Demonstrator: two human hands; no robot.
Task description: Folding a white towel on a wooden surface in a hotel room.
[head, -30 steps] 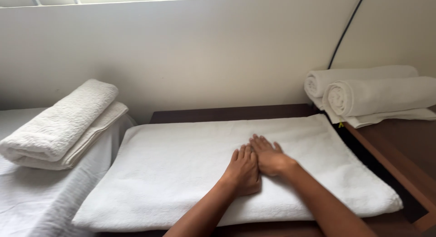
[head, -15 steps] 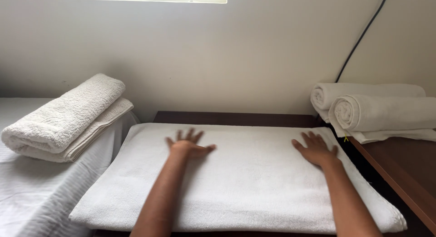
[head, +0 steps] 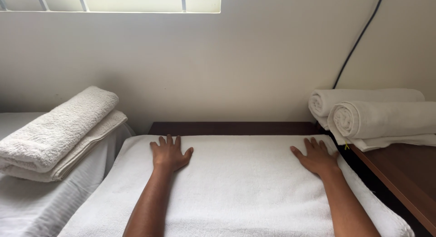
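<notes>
White towel point(head: 236, 187), thick, spread flat on dark counter point(head: 227, 128); left hand point(head: 169, 154) and right hand point(head: 318, 157) open, palms down on it. Two rolled towels point(head: 381, 116) right, two folded towels point(head: 59, 132) left.

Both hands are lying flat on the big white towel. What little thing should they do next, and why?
Probably grip the far edge and fold it toward the body. The left hand and right hand lie flat, spread wide apart near the far corners of the flat white terry towel, which looks smooth. The folded white towels and rolled white towels nearby suggest folding comes next.
</notes>
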